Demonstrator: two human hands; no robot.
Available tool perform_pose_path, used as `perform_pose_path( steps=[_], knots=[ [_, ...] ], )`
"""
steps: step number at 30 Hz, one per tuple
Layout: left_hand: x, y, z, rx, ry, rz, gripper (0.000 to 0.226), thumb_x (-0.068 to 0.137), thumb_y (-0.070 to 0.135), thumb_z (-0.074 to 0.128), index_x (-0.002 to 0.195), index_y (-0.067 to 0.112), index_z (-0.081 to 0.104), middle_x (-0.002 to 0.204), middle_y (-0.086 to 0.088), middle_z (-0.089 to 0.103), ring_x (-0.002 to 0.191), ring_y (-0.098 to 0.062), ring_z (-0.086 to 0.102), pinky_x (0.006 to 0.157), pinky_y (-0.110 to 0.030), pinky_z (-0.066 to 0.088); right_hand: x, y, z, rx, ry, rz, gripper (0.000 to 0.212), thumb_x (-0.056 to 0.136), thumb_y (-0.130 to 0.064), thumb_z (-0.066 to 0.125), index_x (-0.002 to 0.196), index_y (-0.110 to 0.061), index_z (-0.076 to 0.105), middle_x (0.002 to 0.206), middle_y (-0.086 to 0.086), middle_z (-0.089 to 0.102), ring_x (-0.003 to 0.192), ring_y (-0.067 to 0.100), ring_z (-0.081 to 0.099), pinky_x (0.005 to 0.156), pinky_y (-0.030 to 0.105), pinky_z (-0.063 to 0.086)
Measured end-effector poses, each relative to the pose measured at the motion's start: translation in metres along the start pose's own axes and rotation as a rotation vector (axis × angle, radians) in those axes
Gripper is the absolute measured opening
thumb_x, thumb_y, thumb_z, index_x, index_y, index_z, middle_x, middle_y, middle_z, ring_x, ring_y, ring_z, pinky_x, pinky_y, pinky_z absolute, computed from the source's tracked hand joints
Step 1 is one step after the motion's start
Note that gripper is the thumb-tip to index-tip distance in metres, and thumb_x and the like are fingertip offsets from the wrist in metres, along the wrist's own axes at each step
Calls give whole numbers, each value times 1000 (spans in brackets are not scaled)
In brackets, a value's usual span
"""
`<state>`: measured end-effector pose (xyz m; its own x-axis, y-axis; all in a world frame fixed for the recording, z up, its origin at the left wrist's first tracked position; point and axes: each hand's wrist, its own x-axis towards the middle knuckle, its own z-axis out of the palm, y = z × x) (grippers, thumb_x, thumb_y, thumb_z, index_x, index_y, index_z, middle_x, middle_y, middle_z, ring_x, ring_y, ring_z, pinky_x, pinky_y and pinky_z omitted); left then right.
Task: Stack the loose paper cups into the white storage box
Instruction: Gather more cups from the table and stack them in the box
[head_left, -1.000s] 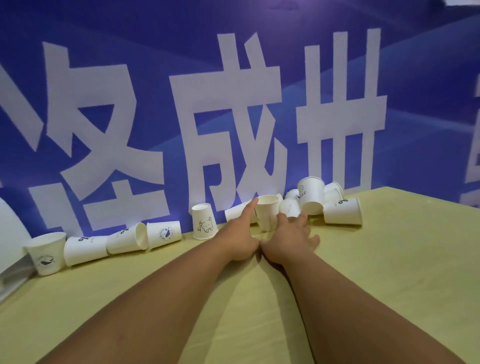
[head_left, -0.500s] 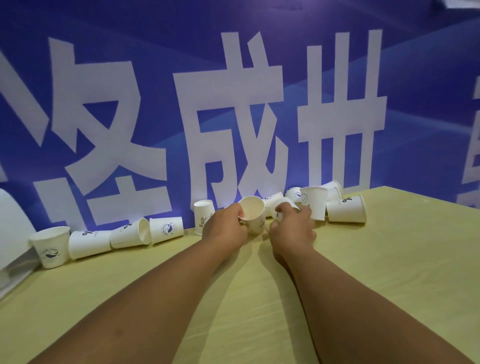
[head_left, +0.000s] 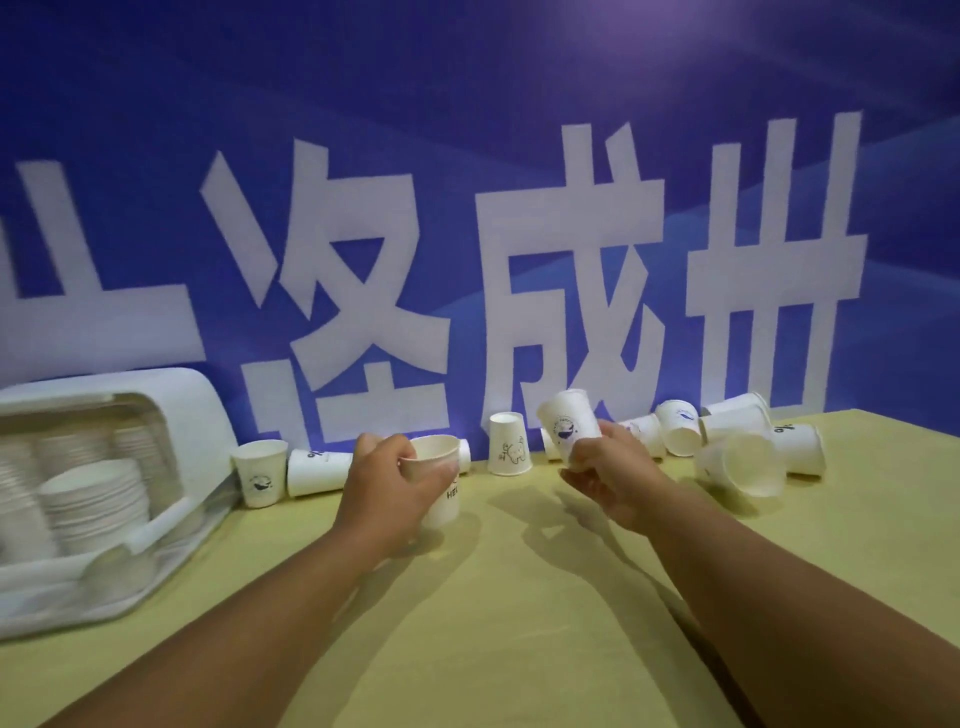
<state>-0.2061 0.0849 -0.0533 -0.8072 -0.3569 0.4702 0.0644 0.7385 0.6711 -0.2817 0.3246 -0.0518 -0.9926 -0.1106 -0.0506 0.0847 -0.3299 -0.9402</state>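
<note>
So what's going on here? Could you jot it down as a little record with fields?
setting: yellow table against a blue banner with white characters
left hand: holds an upright cup, mouth up
right hand: holds a tilted cup with a blue logo
white storage box: at left, stacked cups inside
loose cups: an upside-down cup between the hands, others along the banner
stage: neither held cup is boxed yet

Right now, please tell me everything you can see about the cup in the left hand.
The cup is white paper with a plain pale inside and dark letters "HE" partly showing on its side. It is upright, mouth open toward the top, lifted just above the yellow table. The left hand wraps it from the left; nothing else touches it.
</note>
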Motion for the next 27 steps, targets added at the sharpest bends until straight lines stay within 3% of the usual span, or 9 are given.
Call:
perform_pose_path(
  steps=[3,8,11,15,18,22,24,27],
  knots=[
    [-1,-23,-36,-72,53,-40,40,81,45,83,85,21,51,106,-1,52,82,-12,52,62,-23,36,-21,4,37,182,-121,143,40,84,21,50,113,-6,50,122,24,50,107,39,60,91,42,57],
    [-8,-57,-84,-219,95,-94,59,74,37,90,114,31,47,112,4,61,96,-15,61,65,-27,45,-35,31,102,285,-247,242,67,76,21,59,132,-12,43,130,29,45,113,45,58,91,48,57],
    [-14,-77,-108,-256,113,-81,72,73,34,92,125,36,43,118,7,61,103,-15,61,71,-28,50,-46,42,142,239,-325,253,51,82,10,68,123,-11,48,130,26,48,115,43,58,90,48,58],
    [-13,-94,-142,-374,150,-101,67,73,32,91,124,35,48,116,7,66,101,-12,64,75,-30,54,-52,57,191,130,-387,198,35,87,2,69,112,-16,53,124,19,53,117,38,57,96,50,55],
    [-9,-102,-166,-478,207,-100,65,67,33,92,121,32,54,113,4,69,98,-15,68,77,-35,58,-49,71,222,68,-411,127,50,84,-6,75,126,-19,52,125,15,58,116,34,60,94,51,56],
    [-1,-109,-192,-623,280,-78,56,76,12,88,123,25,58,110,2,71,91,-10,70,71,-26,54,-48,85,262,-79,-376,7,58,82,-21,81,132,-26,51,124,5,65,114,25,62,95,43,53],
    [6,-113,-207,-636,353,-45,52,78,13,88,121,24,61,109,4,72,93,-9,71,72,-25,55,-50,90,281,-118,-375,-21,50,83,-26,81,125,-30,55,122,1,66,111,21,61,97,43,49],
    [15,-127,-230,-618,455,-24,53,80,24,87,126,27,62,113,7,72,99,-9,71,77,-25,57,-52,95,306,-119,-366,-68,36,86,-27,78,115,-32,59,116,-2,68,104,16,62,86,36,48]
  ],
)
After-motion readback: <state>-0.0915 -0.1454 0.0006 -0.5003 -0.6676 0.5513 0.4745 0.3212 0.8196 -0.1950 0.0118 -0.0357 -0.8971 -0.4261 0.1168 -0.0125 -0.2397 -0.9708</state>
